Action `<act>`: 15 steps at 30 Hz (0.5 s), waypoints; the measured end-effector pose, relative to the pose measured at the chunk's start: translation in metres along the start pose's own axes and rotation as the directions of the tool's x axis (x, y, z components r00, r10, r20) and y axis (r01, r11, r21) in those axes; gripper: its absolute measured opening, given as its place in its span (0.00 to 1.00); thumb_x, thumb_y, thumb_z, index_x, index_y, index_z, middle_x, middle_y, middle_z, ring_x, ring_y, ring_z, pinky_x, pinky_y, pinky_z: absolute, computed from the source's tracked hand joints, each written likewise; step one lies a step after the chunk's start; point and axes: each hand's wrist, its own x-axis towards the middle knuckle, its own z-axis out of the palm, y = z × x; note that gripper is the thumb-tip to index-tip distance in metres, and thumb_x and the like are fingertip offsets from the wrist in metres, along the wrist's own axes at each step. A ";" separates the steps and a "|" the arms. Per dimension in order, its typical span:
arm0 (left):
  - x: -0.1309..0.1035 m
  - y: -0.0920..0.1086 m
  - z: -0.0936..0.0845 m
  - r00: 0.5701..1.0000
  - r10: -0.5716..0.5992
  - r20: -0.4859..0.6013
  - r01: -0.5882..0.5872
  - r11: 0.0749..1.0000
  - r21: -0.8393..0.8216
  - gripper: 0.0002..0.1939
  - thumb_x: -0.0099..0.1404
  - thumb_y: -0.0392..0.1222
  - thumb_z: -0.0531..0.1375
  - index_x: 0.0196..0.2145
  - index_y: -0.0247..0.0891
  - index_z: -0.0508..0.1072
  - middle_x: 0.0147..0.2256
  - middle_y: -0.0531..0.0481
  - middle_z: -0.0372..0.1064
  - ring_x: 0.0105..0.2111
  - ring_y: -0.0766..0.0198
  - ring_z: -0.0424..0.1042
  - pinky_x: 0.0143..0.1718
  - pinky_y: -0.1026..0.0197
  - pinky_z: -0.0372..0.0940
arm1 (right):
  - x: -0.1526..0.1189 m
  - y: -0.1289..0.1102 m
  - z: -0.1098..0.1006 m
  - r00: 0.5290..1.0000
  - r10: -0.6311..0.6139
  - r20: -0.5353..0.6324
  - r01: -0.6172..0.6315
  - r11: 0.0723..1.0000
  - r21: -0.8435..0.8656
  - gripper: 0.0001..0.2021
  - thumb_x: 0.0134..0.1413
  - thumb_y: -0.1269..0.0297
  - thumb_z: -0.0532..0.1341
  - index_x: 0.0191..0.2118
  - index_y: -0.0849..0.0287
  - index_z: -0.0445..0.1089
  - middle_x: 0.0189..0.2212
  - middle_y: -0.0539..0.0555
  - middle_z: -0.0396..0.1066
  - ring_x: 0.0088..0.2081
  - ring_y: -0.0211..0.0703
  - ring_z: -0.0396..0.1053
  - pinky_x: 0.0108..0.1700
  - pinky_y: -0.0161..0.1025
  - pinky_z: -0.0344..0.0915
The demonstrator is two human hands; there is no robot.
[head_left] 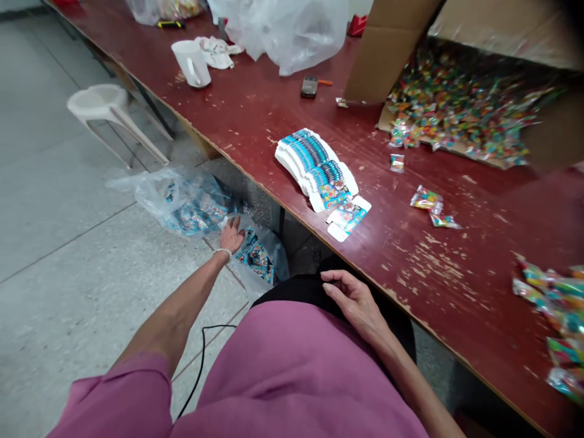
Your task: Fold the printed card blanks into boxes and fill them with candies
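Down at the left, my left hand (232, 236) reaches over a clear plastic bag (279, 249) on the floor, fingers spread, with nothing visible in them. Small blue printed boxes (256, 255) fill that bag. Close to my lap, beside the table edge, my right hand (353, 298) hovers with fingers loosely curved and apart, holding nothing. A fanned stack of flat blue printed cartons (314, 164) lies on the red table (292, 103). One single flat carton (349, 217) rests at the stack's near end.
A second plastic bag (191, 207) of blue packets lies beyond. An open cardboard box (383, 55) spills wrapped candies (460, 109). More candy packets (566, 304) sit at right. A white mug (190, 64), a plastic stool (98, 100) and a black cable (203, 347) are around.
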 end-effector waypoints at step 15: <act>0.021 -0.059 0.042 0.959 -0.271 -0.087 0.272 0.962 0.000 0.20 0.70 0.47 0.59 0.56 0.37 0.69 0.54 0.42 0.68 0.49 0.55 0.71 0.49 0.46 0.70 | 0.003 0.001 0.005 0.994 0.107 0.013 -0.106 0.994 -0.025 0.15 0.58 0.54 0.62 0.45 0.57 0.74 0.42 0.55 0.74 0.39 0.46 0.68 0.43 0.43 0.63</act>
